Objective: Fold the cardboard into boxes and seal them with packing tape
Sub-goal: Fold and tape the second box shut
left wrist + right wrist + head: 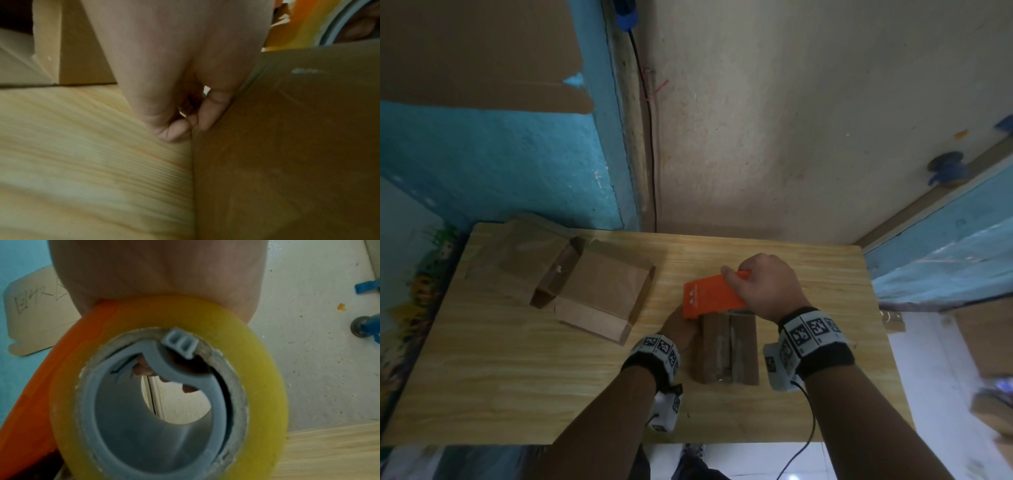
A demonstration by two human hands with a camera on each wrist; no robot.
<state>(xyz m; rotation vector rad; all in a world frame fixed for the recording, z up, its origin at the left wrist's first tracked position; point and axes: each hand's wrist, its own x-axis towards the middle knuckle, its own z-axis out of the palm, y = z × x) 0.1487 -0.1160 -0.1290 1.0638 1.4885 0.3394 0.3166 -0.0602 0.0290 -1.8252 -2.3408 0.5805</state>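
From the head camera I see a wooden table [517, 377] with a small folded cardboard box [726, 349] near its front edge, at about 5 o'clock from the table's centre. A strip of clear tape [731, 346] runs along the box's top seam. My right hand [767, 284] is wrapped round an orange tape dispenser [710, 296], thumb on its top and fingers curled over the far side — a firm hold. The dispenser sits over the far end of the box, at the box's 12 o'clock. On the right wrist camera the yellowish tape roll [257, 369] fills the view on its grey hub [127, 434], with the orange body [41, 402] at 9 o'clock of it.

My left hand [679, 325] is at the box's 10 o'clock corner, partly under the dispenser. On the left wrist camera its fingers [211, 112] are curled and lie against the brown box wall [287, 146], knuckles down on the table [82, 162] — I cannot tell whether they actually pinch anything.

Flattened cardboard pieces [585, 284] lie at 10 o'clock on the table, well apart from the box
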